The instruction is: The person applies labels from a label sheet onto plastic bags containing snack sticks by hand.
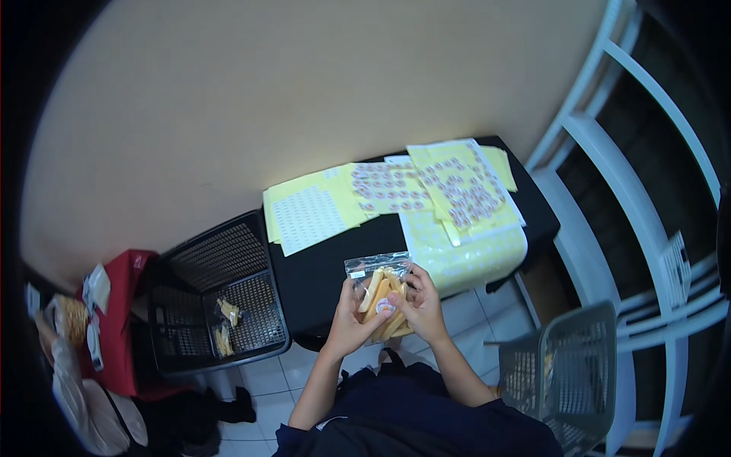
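A clear zip bag [374,295] of pale, stick-shaped pieces is held up between my two hands in front of the black-covered table. On its front is a round pinkish sticker [385,307], with the thumbs of both hands at it. A small white label shows near the bag's top left corner. My left hand [352,320] grips the bag's left side. Around the right side are the fingers of my right hand [423,306]. Sheets of round stickers [461,183] and a sheet of small white labels [308,217] lie on the table [320,274] beyond the bag.
A black basket [278,320] at the left holds a few filled bags [227,311]. Farther left, a person [91,404] is beside a red-covered table [118,324]. A grey basket [579,373] stands at the right, near white railings [609,164].
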`<state>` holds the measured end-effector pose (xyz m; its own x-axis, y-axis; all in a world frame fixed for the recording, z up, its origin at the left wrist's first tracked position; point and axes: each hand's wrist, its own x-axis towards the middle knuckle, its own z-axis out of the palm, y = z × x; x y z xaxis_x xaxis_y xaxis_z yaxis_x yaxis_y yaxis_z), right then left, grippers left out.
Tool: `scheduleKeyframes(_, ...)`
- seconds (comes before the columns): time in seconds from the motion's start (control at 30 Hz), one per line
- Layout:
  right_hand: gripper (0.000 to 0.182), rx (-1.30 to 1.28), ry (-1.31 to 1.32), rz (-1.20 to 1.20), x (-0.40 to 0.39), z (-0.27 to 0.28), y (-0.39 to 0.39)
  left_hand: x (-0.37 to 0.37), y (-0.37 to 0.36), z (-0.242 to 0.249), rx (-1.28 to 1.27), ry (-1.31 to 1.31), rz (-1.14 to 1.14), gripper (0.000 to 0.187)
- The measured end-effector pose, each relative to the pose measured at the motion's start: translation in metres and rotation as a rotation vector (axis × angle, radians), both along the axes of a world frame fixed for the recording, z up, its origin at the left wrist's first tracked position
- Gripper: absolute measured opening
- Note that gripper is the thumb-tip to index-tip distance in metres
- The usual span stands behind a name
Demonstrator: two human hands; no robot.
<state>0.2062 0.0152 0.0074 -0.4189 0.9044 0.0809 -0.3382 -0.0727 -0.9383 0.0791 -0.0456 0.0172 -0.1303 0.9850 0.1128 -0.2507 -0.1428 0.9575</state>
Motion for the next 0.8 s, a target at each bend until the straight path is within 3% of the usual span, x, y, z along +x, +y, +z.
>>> scheduleKeyframes(0.27,0.058,0.009,-0.117,-0.425,0.089,-0.016,-0.075,0.076,-0.017,-0.022,-0.154,-0.167,-0.371,0.056)
scheduleKeyframes(0.5,0.06,-0.04,-0.237,-0.678,0.176,-0.024,-0.129,0.161,-0.026,-0.022,-0.246,-0.075,-0.72,0.048)
scheduleKeyframes(0.8,0.062,-0.085,-0.216,-0.892,0.303,-0.026,-0.167,0.299,-0.034,-0.031,-0.193,0.043,-0.896,0.047)
